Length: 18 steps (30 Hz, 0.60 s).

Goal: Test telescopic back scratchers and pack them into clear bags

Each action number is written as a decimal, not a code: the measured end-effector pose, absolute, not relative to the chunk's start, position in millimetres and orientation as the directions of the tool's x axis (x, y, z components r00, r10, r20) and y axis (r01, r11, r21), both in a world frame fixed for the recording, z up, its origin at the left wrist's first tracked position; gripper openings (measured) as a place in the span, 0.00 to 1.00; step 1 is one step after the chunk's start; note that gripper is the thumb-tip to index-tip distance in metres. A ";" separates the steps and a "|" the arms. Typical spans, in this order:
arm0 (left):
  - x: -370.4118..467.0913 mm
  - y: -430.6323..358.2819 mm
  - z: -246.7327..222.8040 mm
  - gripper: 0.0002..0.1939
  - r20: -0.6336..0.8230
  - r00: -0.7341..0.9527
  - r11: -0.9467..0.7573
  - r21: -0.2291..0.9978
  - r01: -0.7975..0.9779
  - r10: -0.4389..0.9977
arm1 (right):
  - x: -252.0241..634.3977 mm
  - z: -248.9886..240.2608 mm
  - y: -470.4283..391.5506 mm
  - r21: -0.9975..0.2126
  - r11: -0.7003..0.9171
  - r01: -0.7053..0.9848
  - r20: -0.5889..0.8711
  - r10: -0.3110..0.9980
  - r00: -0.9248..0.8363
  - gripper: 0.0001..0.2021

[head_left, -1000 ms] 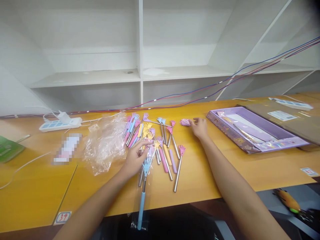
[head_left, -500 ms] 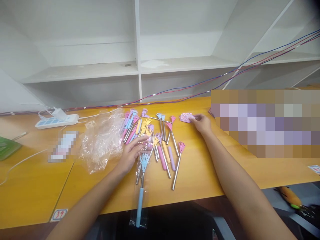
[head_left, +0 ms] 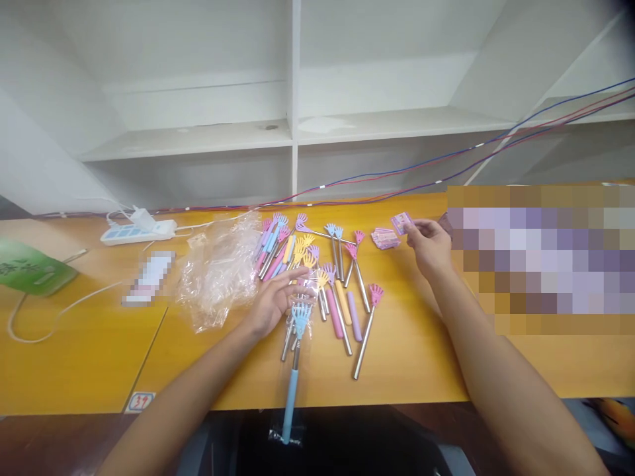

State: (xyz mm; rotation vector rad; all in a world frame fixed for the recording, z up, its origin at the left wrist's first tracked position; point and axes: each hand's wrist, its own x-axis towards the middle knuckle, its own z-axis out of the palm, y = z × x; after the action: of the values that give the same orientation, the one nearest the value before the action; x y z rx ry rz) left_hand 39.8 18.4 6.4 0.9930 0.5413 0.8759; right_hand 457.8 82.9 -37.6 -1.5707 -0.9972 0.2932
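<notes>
My left hand (head_left: 274,301) pinches the top of a clear plastic sleeve (head_left: 308,330). Inside it hangs a blue back scratcher (head_left: 290,400), claw end up, its handle past the table's front edge. At the right, the fingers of my right hand (head_left: 431,248) are closed on a small purple-pink card (head_left: 400,223), held just beside a stack of similar cards (head_left: 385,238). Between the hands lie several back scratchers with metal rods, among them a pink-clawed one (head_left: 366,334) and others with blue, yellow and purple claws. Some are partly hidden behind my left hand.
A heap of clear plastic sleeves (head_left: 218,271) lies left of the scratchers. Farther left are a blurred phone (head_left: 149,277), a white power strip (head_left: 139,231) and a green packet (head_left: 34,268). Cables (head_left: 377,185) run along the back below white shelving. A pixelated area covers the right side.
My right hand has lifted one card off the stack and drawn it up and to the right. My left hand still holds the sleeved scratcher. The whole view has shifted slightly.
</notes>
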 end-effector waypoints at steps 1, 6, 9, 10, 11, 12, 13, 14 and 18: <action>39.6 18.3 6.2 0.24 -0.013 0.556 0.273 0.881 -0.387 0.831 | 443.2 -31.7 78.2 -0.912 0.126 0.391 0.346 0.748 0.566 0.26; 38.8 18.3 5.6 0.26 -0.030 0.553 0.310 0.853 -0.421 0.833 | 338.4 -8.7 39.1 -0.937 0.351 -0.007 0.346 0.927 0.143 0.20; 38.5 19.0 5.5 0.27 -0.030 0.574 0.360 0.805 -0.471 0.818 | 288.8 -7.8 18.4 -0.952 0.305 -0.015 0.305 0.952 -0.033 0.16; 38.3 19.3 5.4 0.27 -0.035 0.580 0.381 0.786 -0.487 0.814 | 279.4 -9.5 14.4 -0.952 0.307 0.000 0.306 0.951 -0.041 0.15; 38.1 19.6 5.2 0.27 -0.041 0.585 0.400 0.768 -0.500 0.810 | 273.6 -11.8 11.9 -0.948 0.318 0.021 0.318 0.948 -0.031 0.15; 37.8 19.9 4.9 0.27 -0.048 0.588 0.416 0.753 -0.510 0.807 | 270.8 -14.4 10.6 -0.941 0.335 0.050 0.335 0.942 -0.010 0.14; 37.6 20.1 4.8 0.27 -0.053 0.590 0.428 0.741 -0.518 0.806 | 270.0 -16.8 10.2 -0.932 0.353 0.079 0.355 0.935 0.015 0.14; 37.4 20.2 4.8 0.27 -0.057 0.590 0.436 0.731 -0.525 0.806 | 270.5 -19.0 10.4 -0.924 0.368 0.104 0.374 0.927 0.040 0.13; 36.7 20.0 6.9 0.29 -0.073 0.618 0.492 0.681 -0.542 0.783 | 272.4 -23.1 10.7 -0.920 0.379 0.102 0.387 0.919 0.075 0.14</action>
State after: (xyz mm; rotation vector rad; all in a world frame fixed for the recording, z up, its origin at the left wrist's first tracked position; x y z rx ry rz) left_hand 36.7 20.0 6.9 0.6659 0.4028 0.8304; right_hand 272.4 10.7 -23.1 -1.0163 -1.3628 0.8075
